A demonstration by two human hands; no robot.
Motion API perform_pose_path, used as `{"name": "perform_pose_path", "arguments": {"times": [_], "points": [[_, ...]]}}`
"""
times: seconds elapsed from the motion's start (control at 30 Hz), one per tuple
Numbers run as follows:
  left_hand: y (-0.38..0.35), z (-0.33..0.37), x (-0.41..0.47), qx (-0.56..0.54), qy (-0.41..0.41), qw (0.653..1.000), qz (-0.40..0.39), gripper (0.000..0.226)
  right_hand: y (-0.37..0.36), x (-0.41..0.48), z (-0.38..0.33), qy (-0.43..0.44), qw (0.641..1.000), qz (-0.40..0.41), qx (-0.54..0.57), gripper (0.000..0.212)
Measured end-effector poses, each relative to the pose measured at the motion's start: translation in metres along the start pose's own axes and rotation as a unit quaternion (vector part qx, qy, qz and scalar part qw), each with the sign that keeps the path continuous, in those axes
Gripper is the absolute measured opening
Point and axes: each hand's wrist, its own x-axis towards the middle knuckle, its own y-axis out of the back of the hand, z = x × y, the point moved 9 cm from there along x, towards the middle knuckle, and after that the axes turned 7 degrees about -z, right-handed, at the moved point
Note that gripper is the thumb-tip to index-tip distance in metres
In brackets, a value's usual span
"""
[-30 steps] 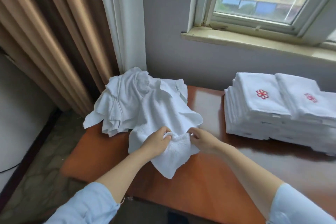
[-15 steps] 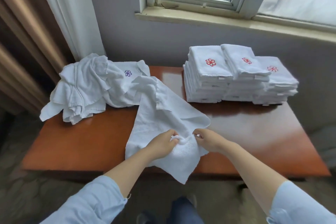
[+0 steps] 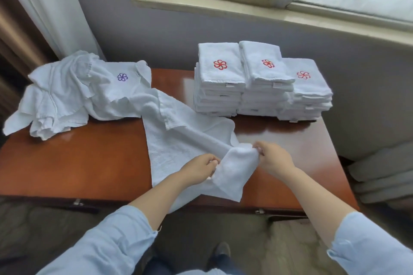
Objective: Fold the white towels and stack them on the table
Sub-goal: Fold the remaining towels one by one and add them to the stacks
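Both hands are clamped on the near end of a white towel point(image 3: 178, 140). Left hand point(image 3: 197, 168) and right hand point(image 3: 273, 158) are held a little apart above the front of the table point(image 3: 78, 163), each with fingers curled into the cloth. Most fingertips are buried in the folds, and which edge or corner is gripped cannot be told. Between the hands the cloth is bunched, and a flap is seen hanging past the table's front edge. The towel's far end is lost against the heap of unfolded towels point(image 3: 67, 91) at the back left, and where one cloth ends and the next begins cannot be made out. The towel's long axis is laid diagonally, from the hands at the front middle up and leftwards to that heap. Folded towels point(image 3: 263, 82) are stacked in three piles at the back right, with one side of the held towel lying near their base. Their lower layers are blurred.
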Motion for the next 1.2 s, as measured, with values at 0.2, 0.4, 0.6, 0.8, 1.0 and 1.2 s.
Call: {"name": "perform_pose_path", "arguments": {"times": [0.2,0.4,0.6,0.8,1.0,1.2], "points": [[-0.045,0.015,0.025,0.033,0.020,0.999,-0.026,0.034,0.007,-0.007,0.022,0.032,0.999,0.016,0.038,0.046],[-0.080,0.005,0.029,0.110,0.075,0.984,-0.118,0.047,-0.069,-0.031,-0.014,0.100,0.984,-0.148,0.007,0.054],[-0.063,0.001,0.025,0.199,0.105,0.972,-0.069,0.045,-0.094,-0.033,-0.002,0.125,0.971,-0.160,-0.126,0.038],[-0.082,0.014,0.027,0.178,0.094,0.971,-0.125,0.052,-0.081,-0.016,0.050,0.114,0.955,-0.137,-0.235,0.041],[-0.112,0.041,0.046,0.187,0.042,0.970,-0.148,0.076,-0.040,-0.012,0.093,-0.005,0.971,-0.076,-0.226,0.065],[-0.130,0.059,0.062,0.227,0.028,0.965,-0.129,0.075,-0.056,-0.033,0.075,0.035,0.978,-0.093,-0.183,0.049]]}}
